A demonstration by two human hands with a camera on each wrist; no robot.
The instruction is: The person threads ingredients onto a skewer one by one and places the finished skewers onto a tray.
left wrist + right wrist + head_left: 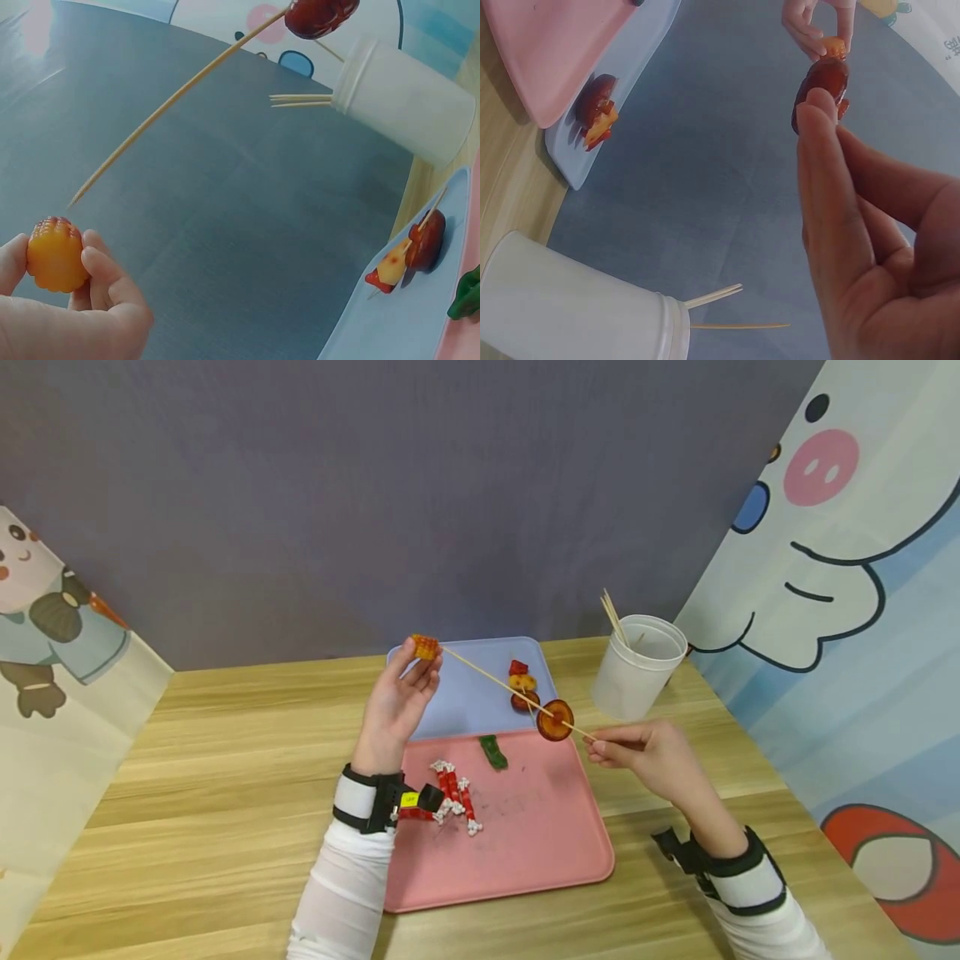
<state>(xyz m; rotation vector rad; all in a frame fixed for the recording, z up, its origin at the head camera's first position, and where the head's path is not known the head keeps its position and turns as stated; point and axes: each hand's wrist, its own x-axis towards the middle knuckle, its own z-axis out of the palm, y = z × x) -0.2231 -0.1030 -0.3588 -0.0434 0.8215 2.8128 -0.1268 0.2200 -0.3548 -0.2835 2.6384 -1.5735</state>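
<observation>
Pink tray (540, 852); skewer (487, 675) and corn piece (57, 262) raised nearby.
On the tray: red-and-white pieces (468, 806), then a green piece (492, 752). At its right: skewer bearing brown slice (553, 731), pinched in fingertips of right hand (648, 756). At its far left: corn piece, pinched in fingertips of left hand (397, 706) near skewer tip. Beyond it: blue tray (465, 702) with loaded skewer (426, 244); rightward, white bucket (630, 685) of sticks (714, 295).

The right fingers (826, 187) partly hide a glossy brown piece (829, 76).
</observation>
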